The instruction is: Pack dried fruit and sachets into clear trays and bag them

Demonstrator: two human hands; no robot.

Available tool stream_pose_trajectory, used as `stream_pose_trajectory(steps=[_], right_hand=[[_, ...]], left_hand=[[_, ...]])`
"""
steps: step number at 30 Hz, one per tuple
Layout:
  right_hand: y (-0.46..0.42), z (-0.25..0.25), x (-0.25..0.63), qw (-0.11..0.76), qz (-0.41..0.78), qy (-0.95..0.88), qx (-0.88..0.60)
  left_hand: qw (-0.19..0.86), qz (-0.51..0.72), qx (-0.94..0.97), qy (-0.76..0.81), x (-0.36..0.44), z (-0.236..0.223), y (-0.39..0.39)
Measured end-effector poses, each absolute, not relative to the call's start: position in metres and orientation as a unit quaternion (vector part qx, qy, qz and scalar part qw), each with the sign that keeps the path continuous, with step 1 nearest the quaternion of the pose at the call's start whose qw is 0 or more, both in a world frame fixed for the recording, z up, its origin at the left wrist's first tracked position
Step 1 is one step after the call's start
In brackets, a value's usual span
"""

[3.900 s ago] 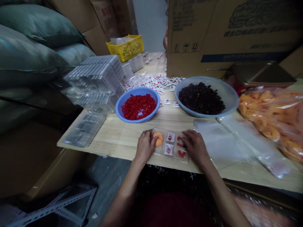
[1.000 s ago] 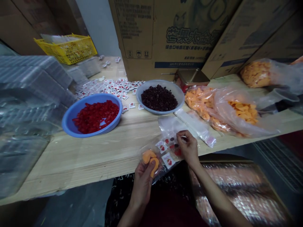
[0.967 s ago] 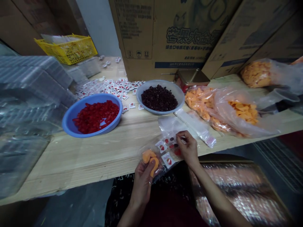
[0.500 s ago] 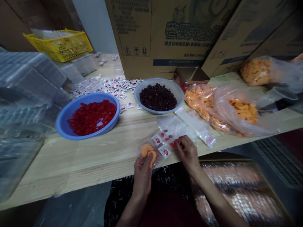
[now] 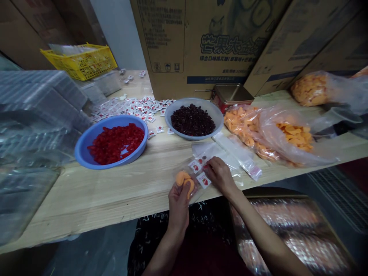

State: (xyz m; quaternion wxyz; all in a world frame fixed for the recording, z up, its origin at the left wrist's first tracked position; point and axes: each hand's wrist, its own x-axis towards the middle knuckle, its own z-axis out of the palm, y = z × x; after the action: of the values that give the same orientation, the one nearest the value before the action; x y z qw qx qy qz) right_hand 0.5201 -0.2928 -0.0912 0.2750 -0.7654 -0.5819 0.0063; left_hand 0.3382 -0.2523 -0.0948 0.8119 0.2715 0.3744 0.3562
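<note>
Over tray (image 5: 197,189), right hand (image 5: 220,174), now further inward

Toward ten o'clock, the latticed crate (image 5: 83,66) is yellow; at nine, the basin (image 5: 83,153) is blue around red pieces (image 5: 116,143). At twelve, the brown carton (image 5: 212,46) wears a dark blue stripe above near-black, perhaps deep purple, pieces (image 5: 192,119). Toward six, orange pieces (image 5: 182,178), then black cloth (image 5: 153,234) with white lettering.

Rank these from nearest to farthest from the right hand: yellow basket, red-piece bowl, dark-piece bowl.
1. Dark-piece bowl, beyond the right hand.
2. Red-piece bowl, farther left.
3. Yellow basket, at the back left.
</note>
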Motion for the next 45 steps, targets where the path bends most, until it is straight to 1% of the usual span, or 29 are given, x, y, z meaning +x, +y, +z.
stream_pose_trajectory(steps=[2, 5, 8, 10, 17, 21, 26, 30, 32, 36, 39, 42, 45], right_hand=[[-0.300, -0.090, 0.520, 0.275, 0.003, -0.581, -0.766], [-0.320, -0.091, 0.526, 0.271, -0.017, -0.526, -0.806], [-0.338, -0.093, 0.535, 0.263, -0.019, -0.478, -0.838], [-0.346, -0.094, 0.539, 0.272, -0.011, -0.467, -0.841], [-0.355, -0.092, 0.535, 0.389, 0.040, -0.425, -0.816], [-0.356, -0.087, 0.527, 0.422, 0.036, -0.392, -0.817], [-0.347, -0.087, 0.505, 0.387, -0.007, -0.429, -0.816], [-0.334, -0.093, 0.489, 0.372, 0.036, -0.460, -0.805], [-0.324, -0.095, 0.491, 0.338, 0.036, -0.465, -0.817], [-0.296, -0.094, 0.513, 0.240, -0.034, -0.482, -0.842], [-0.273, -0.091, 0.528, 0.197, -0.054, -0.489, -0.848], [-0.260, -0.085, 0.527, 0.184, -0.058, -0.518, -0.833], [-0.262, -0.076, 0.516, 0.193, -0.063, -0.543, -0.815]], left_hand=[[0.814, 0.359, 0.257, 0.379, 0.338, -0.100, -0.252], [0.820, 0.349, 0.242, 0.383, 0.339, -0.105, -0.254], [0.825, 0.340, 0.235, 0.384, 0.341, -0.105, -0.255], [0.828, 0.335, 0.231, 0.386, 0.343, -0.102, -0.255], [0.823, 0.331, 0.216, 0.407, 0.343, -0.089, -0.246], [0.821, 0.336, 0.222, 0.406, 0.340, -0.090, -0.245], [0.809, 0.359, 0.245, 0.396, 0.341, -0.093, -0.251], [0.796, 0.372, 0.275, 0.389, 0.345, -0.092, -0.256], [0.795, 0.361, 0.290, 0.392, 0.346, -0.089, -0.256], [0.799, 0.339, 0.310, 0.388, 0.346, -0.087, -0.257], [0.809, 0.312, 0.308, 0.393, 0.345, -0.088, -0.259], [0.819, 0.267, 0.317, 0.398, 0.346, -0.089, -0.261], [0.823, 0.249, 0.335, 0.386, 0.357, -0.085, -0.258]])
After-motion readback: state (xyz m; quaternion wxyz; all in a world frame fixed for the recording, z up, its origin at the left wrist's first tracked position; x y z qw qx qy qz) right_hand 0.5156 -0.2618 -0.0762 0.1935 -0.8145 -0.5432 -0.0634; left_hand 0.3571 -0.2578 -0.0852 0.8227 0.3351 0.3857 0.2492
